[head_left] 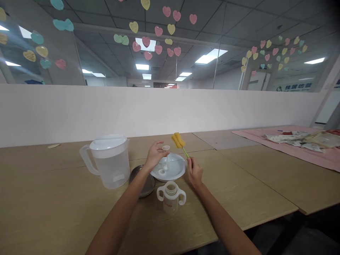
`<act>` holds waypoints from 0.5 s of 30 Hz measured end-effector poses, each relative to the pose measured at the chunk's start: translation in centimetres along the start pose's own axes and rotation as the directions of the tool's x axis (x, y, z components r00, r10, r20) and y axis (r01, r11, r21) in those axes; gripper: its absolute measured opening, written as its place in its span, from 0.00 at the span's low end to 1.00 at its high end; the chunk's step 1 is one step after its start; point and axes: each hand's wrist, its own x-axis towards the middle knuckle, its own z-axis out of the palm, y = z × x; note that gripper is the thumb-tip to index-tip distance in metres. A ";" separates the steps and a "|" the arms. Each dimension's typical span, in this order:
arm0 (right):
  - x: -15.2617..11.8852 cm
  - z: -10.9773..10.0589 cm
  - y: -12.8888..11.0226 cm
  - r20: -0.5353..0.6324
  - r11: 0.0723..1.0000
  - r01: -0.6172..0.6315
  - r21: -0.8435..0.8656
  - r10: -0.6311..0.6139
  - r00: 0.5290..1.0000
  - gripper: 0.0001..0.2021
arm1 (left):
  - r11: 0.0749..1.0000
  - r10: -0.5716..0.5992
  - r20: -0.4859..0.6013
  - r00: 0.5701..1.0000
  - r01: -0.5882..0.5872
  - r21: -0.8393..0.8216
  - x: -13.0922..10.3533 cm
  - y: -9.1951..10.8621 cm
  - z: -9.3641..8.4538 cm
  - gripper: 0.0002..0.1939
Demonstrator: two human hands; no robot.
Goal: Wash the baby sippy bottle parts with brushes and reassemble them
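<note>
My right hand (195, 171) is closed around the thin green handle of a sponge bottle brush, its yellow sponge head (178, 140) pointing up and away over the bowl. Between the fingertips of my left hand (155, 155) is a small translucent bottle part (166, 148) with a round top; its exact kind is unclear. Below it, a white bowl (177, 170) holds water, a white ring (162, 172) and perhaps other small pieces. In front of the bowl a clear baby bottle (171, 205) with two white handles stands upright, uncapped.
A lidded translucent pitcher (113, 166) with liquid stands left of the bowl. Beside it lies a round metal dish (148, 189), partly behind my left forearm. A pink cloth (326, 158) with packets covers the far right. A low white wall (159, 111) borders the wooden table (61, 209).
</note>
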 end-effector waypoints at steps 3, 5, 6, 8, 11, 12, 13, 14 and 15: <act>-0.1 0.1 0.3 0.006 0.994 0.107 -0.017 -0.107 0.994 0.30 | 0.983 -0.030 -0.067 0.997 0.017 -0.180 -0.2 0.7 0.0 0.33; -0.1 0.1 0.4 0.005 0.987 0.157 -0.021 -0.157 0.988 0.30 | 0.976 -0.033 -0.098 0.995 0.011 -0.217 -0.2 1.2 -0.2 0.31; -0.1 0.1 0.4 -0.003 0.985 0.171 -0.020 -0.171 0.985 0.30 | 0.974 -0.030 -0.116 0.993 0.004 -0.224 -0.2 1.5 -0.3 0.29; -0.1 0.0 0.4 -0.023 0.983 0.186 -0.010 -0.186 0.982 0.28 | 0.976 -0.023 -0.152 0.988 -0.011 -0.219 -0.3 1.9 -0.5 0.25; -0.1 -0.1 0.5 -0.039 0.978 0.210 0.013 -0.210 0.977 0.27 | 0.980 -0.022 -0.170 0.985 -0.012 -0.196 -0.4 2.5 -0.6 0.20; -0.2 -0.1 0.5 -0.038 0.975 0.221 0.020 -0.220 0.975 0.26 | 0.982 -0.022 -0.164 0.986 -0.009 -0.187 -0.5 2.7 -0.6 0.18; -0.2 -0.1 0.5 -0.036 0.973 0.229 0.027 -0.228 0.973 0.26 | 0.985 -0.020 -0.155 0.988 -0.007 -0.175 -0.5 2.8 -0.6 0.17; -0.2 -0.1 0.5 -0.034 0.972 0.233 0.032 -0.232 0.972 0.26 | 0.987 -0.015 -0.146 0.989 -0.008 -0.160 -0.6 3.0 -0.6 0.17; -0.2 -0.1 0.5 -0.033 0.972 0.234 0.034 -0.233 0.972 0.25 | 0.990 -0.009 -0.135 0.991 -0.010 -0.140 -0.6 3.1 -0.6 0.16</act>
